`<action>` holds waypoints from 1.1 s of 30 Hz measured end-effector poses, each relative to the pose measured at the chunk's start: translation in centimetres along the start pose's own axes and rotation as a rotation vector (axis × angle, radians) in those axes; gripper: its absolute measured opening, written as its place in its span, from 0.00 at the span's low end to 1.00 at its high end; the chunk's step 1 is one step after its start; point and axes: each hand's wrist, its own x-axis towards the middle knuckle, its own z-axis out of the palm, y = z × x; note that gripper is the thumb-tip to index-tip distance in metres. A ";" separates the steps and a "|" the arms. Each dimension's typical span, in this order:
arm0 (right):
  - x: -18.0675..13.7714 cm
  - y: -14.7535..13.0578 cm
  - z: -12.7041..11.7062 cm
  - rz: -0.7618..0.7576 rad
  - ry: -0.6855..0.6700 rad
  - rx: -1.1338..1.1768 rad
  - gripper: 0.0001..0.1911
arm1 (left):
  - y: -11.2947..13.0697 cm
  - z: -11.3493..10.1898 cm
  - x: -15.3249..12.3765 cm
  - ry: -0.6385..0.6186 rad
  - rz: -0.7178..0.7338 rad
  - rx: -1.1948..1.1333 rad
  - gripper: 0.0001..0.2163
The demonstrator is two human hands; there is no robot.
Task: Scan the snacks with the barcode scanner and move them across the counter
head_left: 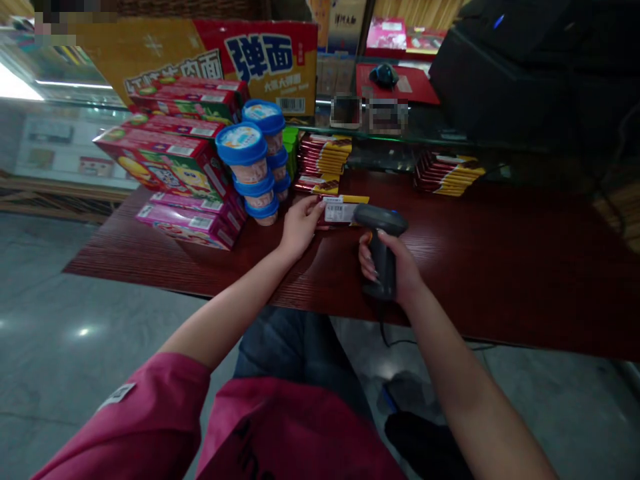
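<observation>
Starting at the far left corner of the table (500,280): a leaning pile of flat boxes (165,160), red on top and pink underneath. I count five, though more may be hidden behind. They are stacked flat, probably to keep them off the working strip in the middle.

Just right of them and touching the pile are the blue-lidded cups (243,143), in two columns of three, so six in all. They are nested lid under base, which is likely what keeps such narrow towers standing. Something green (291,141) peeks out behind them, and I can't tell what it is.

Next along the far edge comes one stack of wrapped bars (325,155). They are too thin to count, but it looks like a dozen or so.

Now the hands, near the middle of the table. My left hand (300,228) has its fingers closed on the left end of a single snack bar (341,211). The bar lies flat with its white barcode label turned up, I'd say so the reader can see it. My right hand (395,268) is wrapped tight around the grip of the scanner (381,223), whose head is tipped down just over the bar's right end. Its cable drops over the near edge.

Further right along the far edge sits a second stack of bars (446,173), well apart from the first. On the glass counter behind are one mouse (384,75) and one big noodle carton (270,60).
</observation>
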 end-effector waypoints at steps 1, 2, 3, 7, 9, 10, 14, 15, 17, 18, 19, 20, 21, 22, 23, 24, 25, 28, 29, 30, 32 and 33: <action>0.3 0.3 0.4 0.004 0.015 0.000 0.17 | 0.1 0.2 0.1 0.000 -0.006 0.004 0.09; 0.5 0.5 0.6 0.007 0.035 -0.001 0.17 | 0.1 0.4 0.1 -0.005 -0.011 0.007 0.09; 0.6 0.6 0.8 0.008 0.056 -0.003 0.18 | 0.1 0.6 0.2 -0.013 -0.013 0.009 0.09; 0.7 0.6 0.9 -0.001 0.103 -0.010 0.18 | -0.1 0.9 0.4 -0.028 0.001 0.018 0.09; 0.6 0.6 0.9 -0.003 0.108 -0.009 0.18 | -0.5 0.8 0.6 -0.015 0.024 0.028 0.09; 0.6 0.7 0.9 -0.004 0.110 -0.009 0.17 | -0.7 0.8 0.7 -0.008 0.037 0.033 0.09; 0.6 0.7 1.0 -0.010 0.113 -0.011 0.17 | -1.3 0.7 1.0 -0.008 0.075 0.068 0.10; 0.6 0.7 1.0 -0.008 0.113 -0.010 0.17 | -1.2 0.5 0.9 0.001 0.109 0.094 0.10; 0.4 0.5 0.9 -0.007 0.117 -0.007 0.18 | -0.7 0.1 0.5 0.040 0.259 0.189 0.10; 0.3 0.4 0.7 -0.014 0.122 -0.008 0.17 | -0.2 -0.2 0.3 0.054 0.361 0.254 0.10; 0.1 0.1 0.5 -0.022 0.128 -0.009 0.17 | 0.4 -0.4 0.2 0.059 0.462 0.326 0.11; -0.1 -0.2 0.1 -0.031 0.136 -0.009 0.16 | 0.9 -0.7 0.1 0.055 0.548 0.398 0.11; -0.2 -0.6 -0.3 -0.041 0.146 -0.005 0.15 | 1.4 -0.9 0.1 0.047 0.609 0.462 0.12; -0.3 -1.0 -0.7 -0.050 0.157 0.003 0.15 | 1.8 -1.1 0.3 0.044 0.644 0.515 0.13; -0.4 -1.4 -1.2 -0.061 0.169 0.016 0.14 | 2.0 -1.3 0.7 0.050 0.662 0.560 0.13; -0.5 -1.8 -1.7 -0.073 0.181 0.034 0.14 | 2.0 -1.4 1.1 0.060 0.668 0.596 0.14; -0.5 -2.2 -2.1 -0.085 0.190 0.054 0.13 | 2.0 -1.4 1.5 0.063 0.666 0.626 0.14; -0.5 -2.8 -2.9 -0.113 0.205 0.111 0.12 | 1.4 -1.5 2.7 0.014 0.639 0.710 0.15; -0.5 -2.9 -3.0 -0.117 0.207 0.123 0.11 | 1.2 -1.5 2.8 -0.008 0.624 0.748 0.16; -0.5 -2.9 -3.0 -0.118 0.207 0.128 0.11 | 1.1 -1.6 2.8 -0.021 0.607 0.797 0.18; -0.5 -2.9 -2.9 -0.107 0.205 0.118 0.11 | 1.1 -1.6 2.5 -0.024 0.575 0.929 0.22; -0.5 -2.8 -2.8 -0.097 0.202 0.106 0.11 | 1.2 -1.5 2.2 -0.019 0.564 1.003 0.22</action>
